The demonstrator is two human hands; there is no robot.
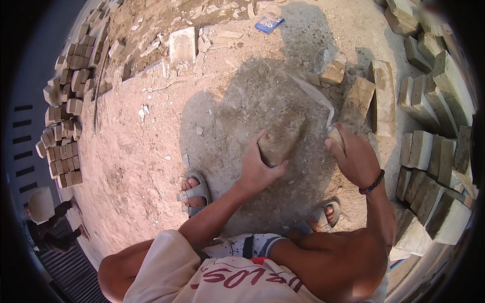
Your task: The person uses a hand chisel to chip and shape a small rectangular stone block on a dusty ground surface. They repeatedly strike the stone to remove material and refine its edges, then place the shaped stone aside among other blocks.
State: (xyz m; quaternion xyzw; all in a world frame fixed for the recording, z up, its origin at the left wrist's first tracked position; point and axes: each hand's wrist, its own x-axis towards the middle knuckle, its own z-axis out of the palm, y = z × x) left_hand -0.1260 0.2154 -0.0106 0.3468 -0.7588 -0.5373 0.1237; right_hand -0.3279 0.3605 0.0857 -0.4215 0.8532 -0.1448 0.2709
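My left hand (260, 161) grips the near end of a dusty brick (284, 136), fingers and thumb on opposite sides. The brick is tilted over the grey, crumbly ground between my feet; whether it touches the ground I cannot tell. My right hand (353, 154) is closed around the rounded handle of a trowel (316, 96). Its thin, pale blade points away and to the left, beyond the brick and apart from it. Just past my right hand lies another brick (358, 98), beside a longer upright-looking block (384, 98).
Rows of grey blocks (429, 151) line the right side. Stacked bricks (65, 156) stand at the far left beside a metal rod (96, 96). Farther off lie a broken slab (183, 45) and a blue packet (269, 22). Another person (55, 227) shows at the lower left.
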